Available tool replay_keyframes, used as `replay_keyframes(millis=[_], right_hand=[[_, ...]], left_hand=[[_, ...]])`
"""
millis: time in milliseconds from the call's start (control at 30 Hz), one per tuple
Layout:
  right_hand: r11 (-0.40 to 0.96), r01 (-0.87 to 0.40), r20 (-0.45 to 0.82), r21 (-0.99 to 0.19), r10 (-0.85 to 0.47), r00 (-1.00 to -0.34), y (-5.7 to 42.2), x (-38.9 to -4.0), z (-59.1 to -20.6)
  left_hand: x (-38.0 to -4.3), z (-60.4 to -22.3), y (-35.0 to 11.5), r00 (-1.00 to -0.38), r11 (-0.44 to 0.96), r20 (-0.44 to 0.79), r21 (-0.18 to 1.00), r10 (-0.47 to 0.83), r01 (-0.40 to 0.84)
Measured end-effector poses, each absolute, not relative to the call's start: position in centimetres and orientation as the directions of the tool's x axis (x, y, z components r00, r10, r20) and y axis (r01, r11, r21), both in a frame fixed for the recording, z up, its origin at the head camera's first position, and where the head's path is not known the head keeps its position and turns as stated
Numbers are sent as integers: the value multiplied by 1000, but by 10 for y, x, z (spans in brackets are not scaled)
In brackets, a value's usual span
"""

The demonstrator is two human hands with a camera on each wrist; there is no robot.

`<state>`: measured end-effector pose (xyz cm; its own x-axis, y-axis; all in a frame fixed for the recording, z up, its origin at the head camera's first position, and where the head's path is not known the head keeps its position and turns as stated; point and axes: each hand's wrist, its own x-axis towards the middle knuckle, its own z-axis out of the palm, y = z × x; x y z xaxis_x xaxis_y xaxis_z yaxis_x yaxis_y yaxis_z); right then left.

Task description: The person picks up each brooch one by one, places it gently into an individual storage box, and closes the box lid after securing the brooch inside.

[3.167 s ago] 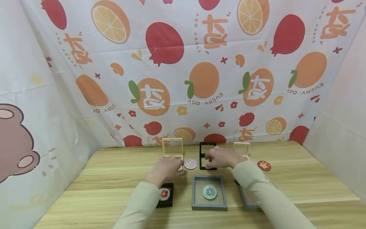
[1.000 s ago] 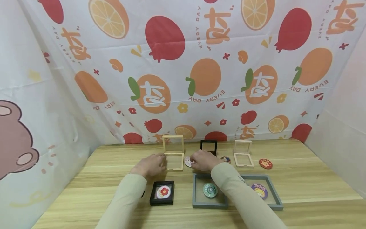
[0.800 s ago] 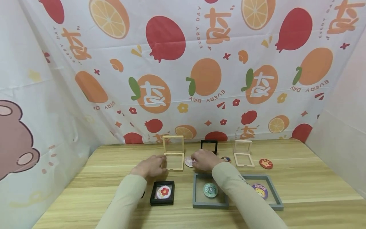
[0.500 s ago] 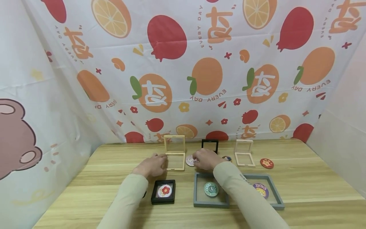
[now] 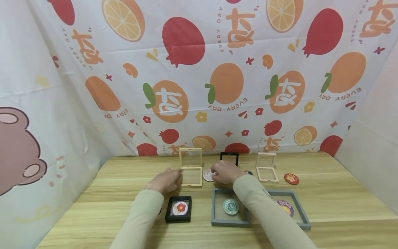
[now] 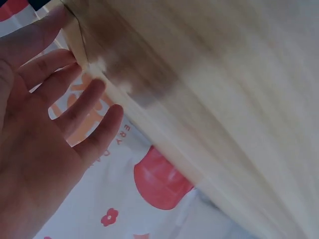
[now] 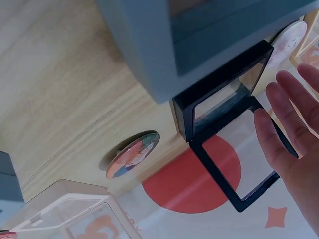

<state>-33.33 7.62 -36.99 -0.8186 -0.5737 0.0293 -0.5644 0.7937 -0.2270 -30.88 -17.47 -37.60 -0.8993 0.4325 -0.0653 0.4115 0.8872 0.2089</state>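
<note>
Yellow wood, or something looking like it, forms the hinged frame [image 5: 191,168], which stands unfolded on the table [image 5: 124,173], lid upright and base flat. Beside its left edge is the left hand [image 5: 167,180], with fingers loosely extended and slightly spread; some tips seem to touch the rim. Just right of the frame lies a pale round badge [image 5: 207,175]. The right hand [image 5: 227,172] is at it, several fingers rather straight, but its thumb does not show, so I cannot tell if it pinches. I judge the badge light, stiff and slippery, better held by its edge; the frame is probably light too, its clear middle delicate, so the rim suits gripping.
</note>
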Motion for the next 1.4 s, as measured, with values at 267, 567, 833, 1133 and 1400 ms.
replay_keyframes(millis=[267, 567, 833, 1133, 1400], right_hand=[[739, -643, 83, -203, -641, -763, 72, -332, -377], [784, -590, 65, -193, -590, -805, 70, -333, -376], [805, -564, -35, -182, -579, -815, 61, -339, -369], [810, -563, -75, -163, -579, -812, 54, -341, -370], [822, -551, -76, -148, -565, -822, 55, -344, -376]], left_hand=[[-306, -382, -180, -907, 887, -35, 228, 420, 402], [-303, -381, -177, -916, 900, -41, 210, 399, 383], [-305, -376, -177, -918, 909, -35, 160, 394, 384], [-306, -375, -176, -922, 912, -50, 173, 384, 371], [-304, -372, -174, -915, 908, -58, 166, 399, 386]])
